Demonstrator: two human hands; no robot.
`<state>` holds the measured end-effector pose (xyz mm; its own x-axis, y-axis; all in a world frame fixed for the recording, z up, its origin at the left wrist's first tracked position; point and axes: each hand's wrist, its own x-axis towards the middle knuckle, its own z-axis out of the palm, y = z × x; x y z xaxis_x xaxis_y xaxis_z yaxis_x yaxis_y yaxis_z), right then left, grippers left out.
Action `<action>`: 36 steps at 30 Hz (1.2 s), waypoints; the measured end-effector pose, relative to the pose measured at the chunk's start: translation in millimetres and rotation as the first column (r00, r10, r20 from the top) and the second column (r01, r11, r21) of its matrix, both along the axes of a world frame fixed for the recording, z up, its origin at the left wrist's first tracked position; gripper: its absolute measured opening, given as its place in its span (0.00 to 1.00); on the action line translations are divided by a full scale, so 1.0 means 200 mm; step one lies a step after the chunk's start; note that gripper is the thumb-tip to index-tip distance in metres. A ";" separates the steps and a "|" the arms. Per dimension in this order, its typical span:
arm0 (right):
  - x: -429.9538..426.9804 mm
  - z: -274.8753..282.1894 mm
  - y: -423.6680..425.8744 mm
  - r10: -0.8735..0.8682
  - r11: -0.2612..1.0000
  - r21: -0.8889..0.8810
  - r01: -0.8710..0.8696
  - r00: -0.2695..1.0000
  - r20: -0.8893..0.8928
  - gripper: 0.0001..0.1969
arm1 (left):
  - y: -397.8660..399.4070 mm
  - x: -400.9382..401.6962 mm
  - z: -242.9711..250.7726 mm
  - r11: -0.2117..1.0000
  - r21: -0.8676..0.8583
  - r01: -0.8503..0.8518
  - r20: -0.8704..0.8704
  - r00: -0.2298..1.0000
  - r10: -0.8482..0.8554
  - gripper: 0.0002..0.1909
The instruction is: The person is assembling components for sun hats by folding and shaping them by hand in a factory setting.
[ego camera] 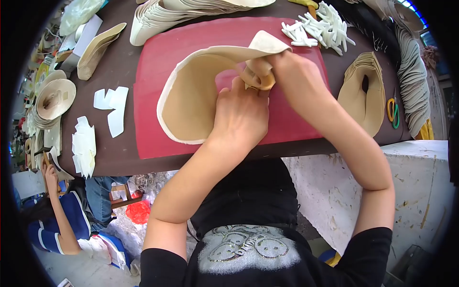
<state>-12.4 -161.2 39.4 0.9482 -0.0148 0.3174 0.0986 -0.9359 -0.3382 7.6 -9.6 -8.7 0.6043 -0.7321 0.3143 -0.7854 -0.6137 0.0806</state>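
Note:
A curved beige piece with a pale edge [190, 97], seemingly a boot upper or its lining, stands bent into an open loop on the red mat [154, 71]. My left hand [242, 114] is inside the loop, its fingers at a curled tan section [263, 80] of the material. From the right, my right hand [294, 70] grips the same piece near its folded upper corner [269, 43]. My hands almost meet there, and most of both hands' fingertips are hidden by the folds.
White strips [326, 27] are heaped beyond the mat, near a yellow-headed hammer [308, 4]. Scissors [393, 111] and stacked tan pieces [364, 93] lie right. White cut pieces [84, 147] lie left; beige pieces [172, 18] are stacked behind. Another person [59, 222] works at lower left.

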 end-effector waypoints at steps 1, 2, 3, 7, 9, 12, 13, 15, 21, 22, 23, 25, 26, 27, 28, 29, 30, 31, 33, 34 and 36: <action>0.00 0.04 0.01 -0.001 0.998 -0.070 -0.001 0.999 -0.033 0.07 | 0.00 0.01 -0.01 0.999 0.014 0.036 0.074 0.997 -0.037 0.20; 0.00 0.08 0.02 -0.003 0.990 -0.138 -0.006 0.998 -0.066 0.07 | 0.01 0.02 -0.01 0.997 0.032 0.070 0.146 0.987 -0.074 0.19; 0.00 0.11 0.03 -0.008 0.979 -0.206 -0.013 0.995 -0.100 0.07 | 0.01 0.02 -0.02 0.994 0.052 0.101 0.216 0.970 -0.110 0.18; -0.02 0.03 -0.08 -0.027 0.963 -0.269 0.019 0.999 -0.026 0.05 | -0.02 -0.05 -0.06 0.999 0.025 0.026 0.292 0.956 -0.032 0.15; -0.02 -0.03 -0.15 -0.040 0.966 -0.253 0.059 0.996 0.078 0.04 | -0.07 -0.09 -0.08 0.997 -0.019 -0.074 0.289 0.954 0.076 0.14; -0.05 -0.02 -0.10 -0.016 0.942 -0.334 0.036 0.998 0.063 0.04 | -0.11 -0.04 -0.06 0.998 -0.067 -0.019 0.169 0.985 0.030 0.14; -0.07 -0.02 -0.08 -0.004 0.928 -0.371 0.025 0.998 0.058 0.04 | -0.13 -0.01 -0.05 0.996 -0.092 0.008 0.112 0.994 0.003 0.14; -0.06 0.00 -0.06 0.008 0.914 -0.406 0.012 0.999 0.047 0.04 | -0.16 0.01 -0.05 0.993 -0.116 0.031 0.051 0.998 -0.025 0.14; -0.03 0.08 -0.12 -0.132 0.792 -0.593 0.144 0.989 0.065 0.05 | -0.26 -0.02 -0.12 0.985 -0.084 -0.150 0.193 0.968 0.163 0.12; -0.02 0.08 -0.12 -0.156 0.805 -0.563 0.189 0.982 0.106 0.05 | -0.27 -0.03 -0.13 0.965 -0.175 -0.196 0.124 0.968 0.219 0.13; -0.02 0.07 -0.12 -0.181 0.816 -0.530 0.232 0.972 0.146 0.06 | -0.28 -0.03 -0.15 0.933 -0.261 -0.246 0.049 0.962 0.268 0.16; -0.02 0.05 -0.13 -0.217 0.822 -0.496 0.278 0.960 0.180 0.06 | -0.29 -0.04 -0.16 0.894 -0.338 -0.293 -0.036 0.954 0.299 0.18; -0.03 0.03 -0.14 -0.222 0.804 -0.524 0.282 0.959 0.176 0.06 | -0.26 -0.04 -0.15 0.916 -0.335 -0.220 -0.022 0.974 0.226 0.18; -0.03 0.02 -0.15 -0.225 0.784 -0.551 0.286 0.958 0.177 0.06 | -0.22 -0.03 -0.12 0.931 -0.333 -0.147 -0.005 0.988 0.154 0.19; -0.03 0.01 -0.16 -0.228 0.764 -0.577 0.289 0.957 0.178 0.07 | -0.19 -0.02 -0.10 0.941 -0.329 -0.072 0.013 0.997 0.081 0.20; -0.03 0.00 -0.18 -0.231 0.743 -0.602 0.292 0.956 0.178 0.07 | -0.19 -0.01 -0.09 0.946 -0.325 0.003 0.030 1.000 0.008 0.21; -0.03 0.01 -0.17 -0.230 0.745 -0.600 0.290 0.957 0.177 0.07 | -0.19 -0.01 -0.09 0.947 -0.322 0.001 0.030 1.000 0.009 0.21; -0.02 0.02 -0.16 -0.231 0.752 -0.591 0.291 0.957 0.177 0.07 | -0.21 -0.01 -0.10 0.949 -0.313 -0.017 0.005 1.000 0.019 0.21; -0.01 0.05 -0.14 -0.232 0.766 -0.573 0.292 0.956 0.177 0.07 | -0.24 0.00 -0.10 0.954 -0.294 -0.053 -0.045 0.998 0.042 0.22; -0.01 0.05 -0.13 -0.232 0.773 -0.564 0.292 0.957 0.177 0.07 | -0.24 0.00 -0.11 0.956 -0.283 -0.072 -0.069 0.996 0.055 0.22; -0.01 0.03 -0.15 -0.221 0.781 -0.557 0.283 0.959 0.177 0.07 | -0.25 0.02 -0.10 0.914 -0.403 -0.048 -0.078 0.997 0.018 0.17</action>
<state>-14.3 -192.0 45.1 0.9004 -0.0361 0.4337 -0.1654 -0.9502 0.2642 10.7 -59.9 -28.7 0.6579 -0.5307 0.5344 -0.7481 -0.5426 0.3821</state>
